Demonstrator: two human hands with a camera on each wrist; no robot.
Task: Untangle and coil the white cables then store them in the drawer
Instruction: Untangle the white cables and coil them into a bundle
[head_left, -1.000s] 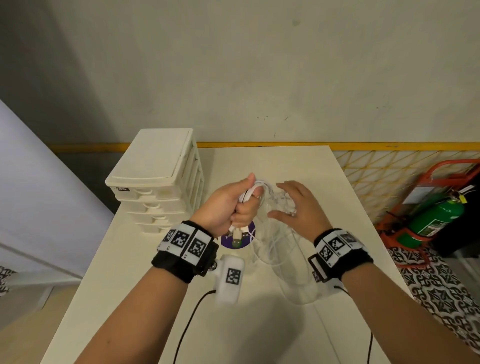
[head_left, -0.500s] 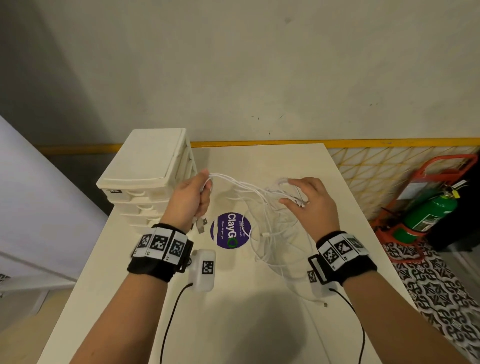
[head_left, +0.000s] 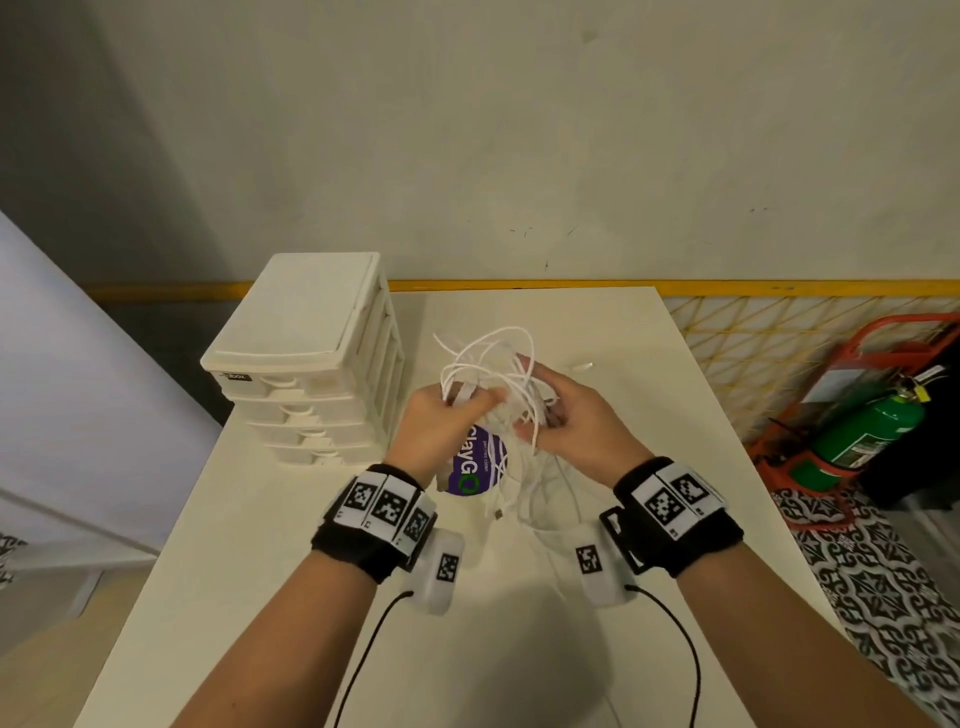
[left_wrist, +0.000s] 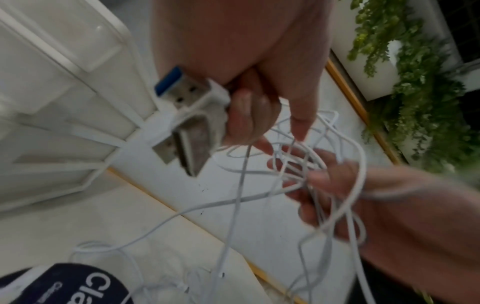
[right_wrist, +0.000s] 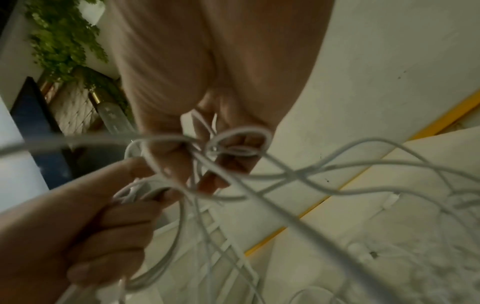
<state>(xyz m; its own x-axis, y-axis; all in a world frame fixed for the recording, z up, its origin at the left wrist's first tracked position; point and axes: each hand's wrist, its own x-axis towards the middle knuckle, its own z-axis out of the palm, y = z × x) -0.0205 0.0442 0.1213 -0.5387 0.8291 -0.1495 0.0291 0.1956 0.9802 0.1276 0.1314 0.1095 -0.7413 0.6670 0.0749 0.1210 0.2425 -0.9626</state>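
Both hands hold the tangled white cables (head_left: 498, 374) above the table (head_left: 270, 561), beside the closed drawer unit (head_left: 306, 358). The left hand (head_left: 441, 421) clenches around USB plugs (left_wrist: 187, 107); the right hand (head_left: 571, 421) grasps loops.

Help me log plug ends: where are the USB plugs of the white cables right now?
In the left wrist view, the USB plugs stick out of the left hand, which grips them beside the white drawer unit, above the table.
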